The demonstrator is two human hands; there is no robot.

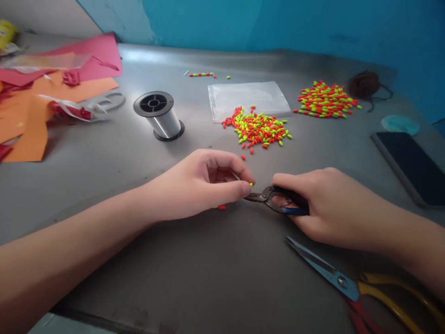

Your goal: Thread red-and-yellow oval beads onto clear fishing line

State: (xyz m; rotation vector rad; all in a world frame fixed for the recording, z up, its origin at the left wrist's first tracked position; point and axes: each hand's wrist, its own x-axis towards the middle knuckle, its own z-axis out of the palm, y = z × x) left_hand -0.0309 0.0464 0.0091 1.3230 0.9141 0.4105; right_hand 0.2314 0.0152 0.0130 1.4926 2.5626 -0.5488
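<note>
Between the thumb and forefinger of my left hand (pixel 212 183) is a small yellow-green bead (pixel 251 184). A few more beads (pixel 221 207), red and yellow, show just under that hand, partly covered by it. My right hand (pixel 321 204) is closed around the blue handles of a pair of pliers (pixel 267 197). The jaws of the pliers reach the left fingertips, right beside the bead; whether they grip anything is hidden. Just beyond the hands lies a loose pile of red and yellow-green beads (pixel 260 127).
A spool of wire (pixel 163 118) stands at left. Scissors (pixel 337 278) lie near my right forearm, a phone (pixel 412 167) at the right edge. Farther back are a plastic bag (pixel 250 95), a second bead pile (pixel 327 99), dark yarn (pixel 364 85), a short bead string (pixel 201 74) and orange paper (pixel 36 125).
</note>
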